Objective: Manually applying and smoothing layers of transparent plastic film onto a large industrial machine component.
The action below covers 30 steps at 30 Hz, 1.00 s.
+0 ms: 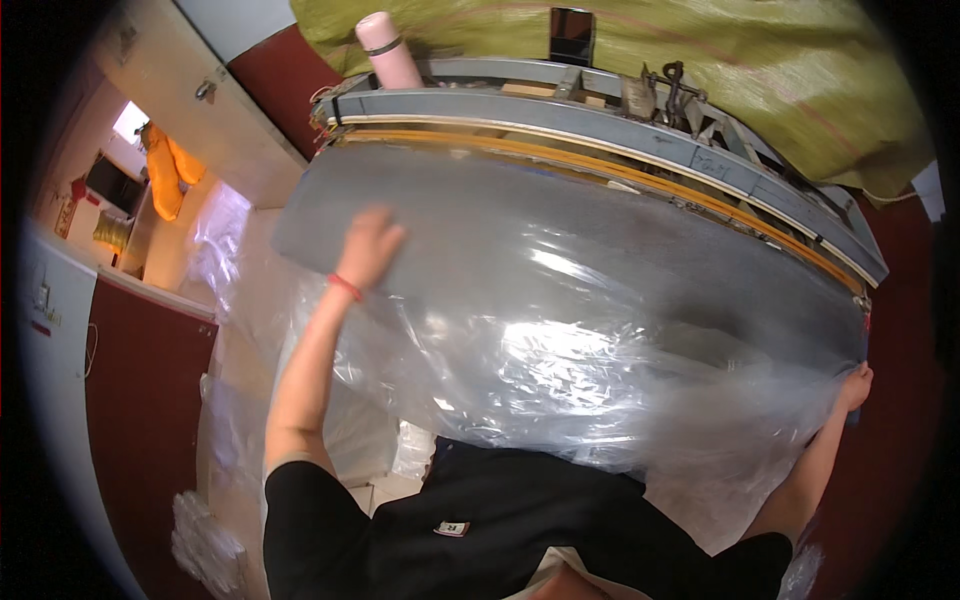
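Observation:
A large sheet of clear plastic film [560, 350] lies spread over a long grey work surface [440, 190] and hangs down toward my body. My left hand [372, 248], with a red band at its wrist, is over the left part of the sheet. Its fingers are smeared by motion, and whether it touches the film cannot be told. Far to the right, my right hand [855, 388] is closed on the bunched right edge of the film, beside the corner of the work surface. Bright glare covers the middle of the film.
Behind the work surface runs a long grey metal frame [500, 105] with orange strips. It carries a pink bottle [390, 55] and a dark metal clamp [678, 90]. Yellow-green woven sheeting [740, 60] hangs behind. An open door [200, 90] stands at left; crumpled plastic [205, 540] lies lower left.

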Each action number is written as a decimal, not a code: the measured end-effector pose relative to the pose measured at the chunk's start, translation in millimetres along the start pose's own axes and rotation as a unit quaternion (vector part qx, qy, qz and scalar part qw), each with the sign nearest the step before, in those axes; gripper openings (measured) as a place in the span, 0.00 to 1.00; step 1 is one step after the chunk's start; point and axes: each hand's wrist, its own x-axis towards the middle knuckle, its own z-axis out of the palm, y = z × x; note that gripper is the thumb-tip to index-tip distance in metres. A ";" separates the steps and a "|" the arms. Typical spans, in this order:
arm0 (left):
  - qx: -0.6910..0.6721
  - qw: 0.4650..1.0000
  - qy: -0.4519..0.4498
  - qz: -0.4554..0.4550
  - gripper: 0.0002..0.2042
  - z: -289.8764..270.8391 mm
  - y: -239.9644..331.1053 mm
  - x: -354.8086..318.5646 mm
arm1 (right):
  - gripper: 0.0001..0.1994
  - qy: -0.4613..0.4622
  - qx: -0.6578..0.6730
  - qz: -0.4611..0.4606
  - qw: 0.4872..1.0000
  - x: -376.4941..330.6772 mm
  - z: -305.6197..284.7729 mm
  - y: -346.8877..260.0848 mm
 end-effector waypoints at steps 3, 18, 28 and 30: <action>0.142 0.976 -0.043 -0.158 0.25 15.0 -87.3 28.5 | 0.19 -0.038 -0.118 -0.032 0.992 12.1 -11.2 31.4; -0.361 0.926 -0.101 -0.052 0.14 43.9 163.6 132.9 | 0.17 0.050 0.089 -0.011 0.995 -4.4 -26.8 -10.7; -0.580 0.571 -0.571 0.107 0.24 92.8 576.9 -21.1 | 0.13 0.110 0.265 -0.005 0.958 0.0 -13.0 6.9; -0.598 0.561 -0.569 0.054 0.23 101.4 586.5 -32.8 | 0.13 0.096 0.280 0.000 0.955 -0.7 -16.0 8.0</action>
